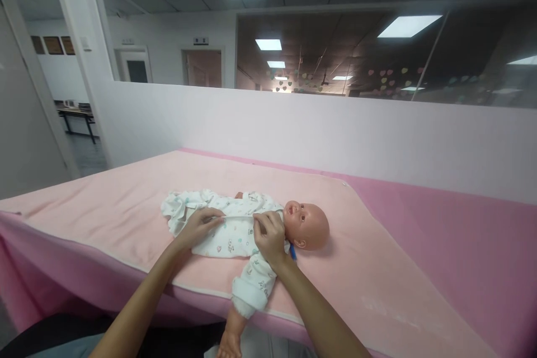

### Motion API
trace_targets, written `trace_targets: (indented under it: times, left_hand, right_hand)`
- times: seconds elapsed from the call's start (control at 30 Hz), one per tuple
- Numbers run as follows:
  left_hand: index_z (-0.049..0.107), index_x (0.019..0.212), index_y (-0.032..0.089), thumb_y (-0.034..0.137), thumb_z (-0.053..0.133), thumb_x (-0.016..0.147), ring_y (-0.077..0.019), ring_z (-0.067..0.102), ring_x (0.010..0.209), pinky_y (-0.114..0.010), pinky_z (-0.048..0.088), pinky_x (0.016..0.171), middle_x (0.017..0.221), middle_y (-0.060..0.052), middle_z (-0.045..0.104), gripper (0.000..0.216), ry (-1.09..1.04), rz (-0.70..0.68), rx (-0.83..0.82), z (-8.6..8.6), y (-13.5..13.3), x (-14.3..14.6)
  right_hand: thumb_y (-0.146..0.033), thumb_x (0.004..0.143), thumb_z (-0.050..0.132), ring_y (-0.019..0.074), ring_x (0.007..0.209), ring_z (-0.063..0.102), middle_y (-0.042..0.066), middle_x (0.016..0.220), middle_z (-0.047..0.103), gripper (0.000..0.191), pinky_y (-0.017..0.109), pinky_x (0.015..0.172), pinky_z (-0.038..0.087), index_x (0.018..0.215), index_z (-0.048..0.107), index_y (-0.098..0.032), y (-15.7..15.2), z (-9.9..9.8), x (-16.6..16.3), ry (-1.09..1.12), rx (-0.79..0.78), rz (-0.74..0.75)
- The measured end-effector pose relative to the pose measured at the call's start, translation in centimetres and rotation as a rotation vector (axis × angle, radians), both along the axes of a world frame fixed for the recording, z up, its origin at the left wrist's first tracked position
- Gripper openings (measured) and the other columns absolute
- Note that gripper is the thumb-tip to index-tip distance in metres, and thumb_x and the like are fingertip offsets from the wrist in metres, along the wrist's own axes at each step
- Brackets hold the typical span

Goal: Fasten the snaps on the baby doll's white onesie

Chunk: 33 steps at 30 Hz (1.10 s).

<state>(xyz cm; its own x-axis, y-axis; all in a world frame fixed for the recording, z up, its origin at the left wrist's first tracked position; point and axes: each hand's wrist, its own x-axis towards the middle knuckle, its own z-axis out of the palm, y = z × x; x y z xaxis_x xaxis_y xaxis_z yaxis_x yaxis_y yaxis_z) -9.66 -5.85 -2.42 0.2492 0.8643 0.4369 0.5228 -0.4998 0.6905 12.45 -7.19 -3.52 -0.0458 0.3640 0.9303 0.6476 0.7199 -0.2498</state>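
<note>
A baby doll point(308, 225) lies on its back on a pale pink blanket point(104, 207), head to the right. It wears a white printed romper point(232, 235). One sleeved arm hangs over the near edge of the table, the bare doll hand point(229, 344) below it. My left hand point(199, 226) pinches the romper's front edge near the doll's waist. My right hand point(268, 235) pinches the same edge at the doll's chest, just below the chin. Both hands are closed on the cloth. A small blue thing point(292, 253) shows under the doll's neck.
The blanket covers a darker pink mat point(440, 246) that runs on to the right. A white partition wall point(293, 128) with a glass pane point(377, 56) stands right behind the table. An open doorway with a desk point(78, 117) lies at the far left.
</note>
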Motion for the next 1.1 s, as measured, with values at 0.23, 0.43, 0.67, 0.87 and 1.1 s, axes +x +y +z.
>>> trace_targets:
  times: [0.23,0.43,0.67,0.87,1.1]
  left_hand:
    - [0.063,0.085,0.018,0.045,0.045,0.079,-0.0164,0.056,0.076,-0.024,0.043,0.065,0.083,-0.004,0.064,0.032,-0.01,0.036,-0.004,-0.25,-0.14,0.08]
    - [0.064,0.081,0.018,0.044,0.041,0.082,-0.0169,0.057,0.08,-0.025,0.041,0.072,0.083,-0.002,0.065,0.035,-0.015,0.112,0.065,-0.7,0.29,0.26]
    - [0.066,0.087,0.021,0.046,0.057,0.071,-0.0191,0.056,0.084,-0.028,0.041,0.077,0.089,-0.003,0.067,0.031,0.13,0.094,0.093,-0.6,-0.05,0.17]
    - [0.069,0.08,0.021,0.044,0.053,0.076,-0.0184,0.058,0.081,-0.029,0.042,0.076,0.085,-0.003,0.068,0.028,0.071,0.075,0.108,-0.68,0.2,0.11]
    - [0.069,0.071,0.02,0.042,0.061,0.071,-0.0165,0.058,0.074,-0.027,0.042,0.071,0.074,-0.003,0.067,0.024,0.009,0.1,0.146,-0.47,-0.22,0.36]
  right_hand:
    - [-0.012,0.078,0.046,0.0143,0.069,0.051,0.002,0.069,0.057,0.017,0.028,0.065,0.04,0.079,0.061,-0.02,-0.02,0.15,0.04,-0.039,0.004,0.017]
    - [-0.013,0.078,0.045,0.0139,0.068,0.05,0.002,0.069,0.057,0.017,0.027,0.065,0.04,0.079,0.061,-0.02,-0.04,0.13,-0.04,-0.05,0.008,0.009]
    - [-0.013,0.078,0.046,0.0135,0.068,0.05,0.002,0.069,0.057,0.016,0.027,0.065,0.04,0.079,0.061,-0.02,-0.06,0.16,0.0,-0.045,0.005,0.005]
    - [-0.013,0.078,0.046,0.0133,0.068,0.05,0.002,0.068,0.057,0.016,0.026,0.065,0.039,0.078,0.06,-0.019,-0.04,0.26,-0.06,-0.054,0.014,-0.001]
    - [-0.013,0.079,0.045,0.0137,0.068,0.049,0.002,0.068,0.058,0.017,0.026,0.065,0.039,0.077,0.061,-0.019,-0.34,0.53,0.11,-0.07,-0.013,0.006]
